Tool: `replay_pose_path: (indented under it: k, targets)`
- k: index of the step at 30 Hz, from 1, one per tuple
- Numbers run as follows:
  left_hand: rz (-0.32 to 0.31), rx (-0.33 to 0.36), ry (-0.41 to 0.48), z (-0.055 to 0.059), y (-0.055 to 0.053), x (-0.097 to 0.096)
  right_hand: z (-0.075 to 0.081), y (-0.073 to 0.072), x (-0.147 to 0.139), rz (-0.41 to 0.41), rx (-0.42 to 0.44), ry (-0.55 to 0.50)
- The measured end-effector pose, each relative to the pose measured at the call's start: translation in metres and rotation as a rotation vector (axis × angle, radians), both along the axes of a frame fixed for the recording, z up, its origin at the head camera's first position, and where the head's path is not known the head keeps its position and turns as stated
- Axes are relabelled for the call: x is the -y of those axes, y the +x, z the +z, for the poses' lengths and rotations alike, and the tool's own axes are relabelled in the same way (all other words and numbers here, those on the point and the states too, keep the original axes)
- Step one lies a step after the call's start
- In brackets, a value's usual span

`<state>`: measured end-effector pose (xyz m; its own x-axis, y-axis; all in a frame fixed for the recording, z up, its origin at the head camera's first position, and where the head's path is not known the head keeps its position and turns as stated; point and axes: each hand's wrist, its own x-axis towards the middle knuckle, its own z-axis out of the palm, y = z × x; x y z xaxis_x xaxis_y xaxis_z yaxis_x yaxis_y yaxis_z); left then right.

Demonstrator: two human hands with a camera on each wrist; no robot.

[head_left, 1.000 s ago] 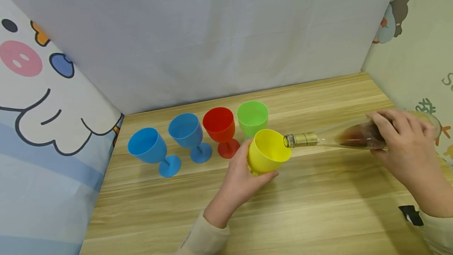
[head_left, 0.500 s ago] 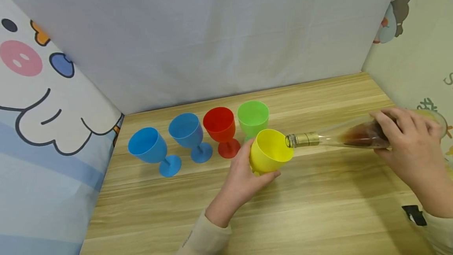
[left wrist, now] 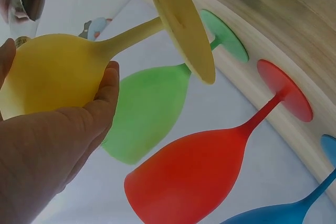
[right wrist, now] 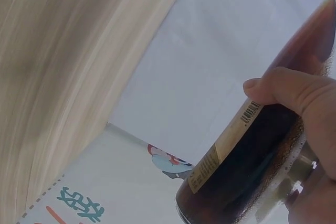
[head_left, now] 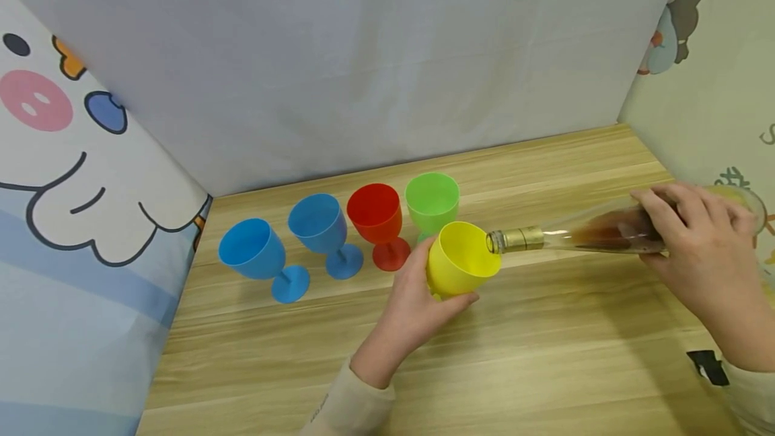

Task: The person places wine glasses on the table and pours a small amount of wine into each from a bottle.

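Observation:
My left hand point(head_left: 418, 311) grips the bowl of a yellow plastic goblet point(head_left: 457, 264), which tilts to the right. In the left wrist view the yellow goblet point(left wrist: 52, 74) hangs above the table with its foot off the wood. My right hand point(head_left: 702, 241) holds a clear glass wine bottle point(head_left: 605, 231) nearly level by its body, with dark reddish-brown liquid inside. The bottle's mouth lies right at the goblet's right rim. The right wrist view shows the thumb across the bottle point(right wrist: 247, 156) beside its label. No liquid shows in the visible part of the goblet.
Behind my left hand stand a green goblet point(head_left: 432, 200), a red goblet point(head_left: 375, 214) and two blue goblets, one nearer the middle point(head_left: 319, 224) and one at the left point(head_left: 253, 249). The wooden table point(head_left: 514, 369) meets a pale cloth wall point(head_left: 387, 59).
The bottle and yellow goblet have shifted very slightly to the right together since a second ago. Both hands keep their hold; the other goblets have not moved.

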<state>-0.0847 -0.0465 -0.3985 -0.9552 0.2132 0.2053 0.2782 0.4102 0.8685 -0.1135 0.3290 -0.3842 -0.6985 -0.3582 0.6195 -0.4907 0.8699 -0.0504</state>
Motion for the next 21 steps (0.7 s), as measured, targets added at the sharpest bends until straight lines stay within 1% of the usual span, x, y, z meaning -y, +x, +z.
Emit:
replay_pose_path:
  k: [9,16,21]
  targets:
    - [0.006,0.012,-0.009,-0.0007,-0.0006,0.0007,-0.0003,-0.0017,0.0015,0.004,-0.02,0.002]
    - [0.004,0.013,-0.008,-0.0019,-0.001,0.001,-0.0002,-0.0036,0.0033,0.01,-0.068,-0.017]
    - [0.001,0.014,-0.01,-0.0022,-0.0008,0.0012,0.0022,-0.002,0.0031,0.012,-0.049,0.001]
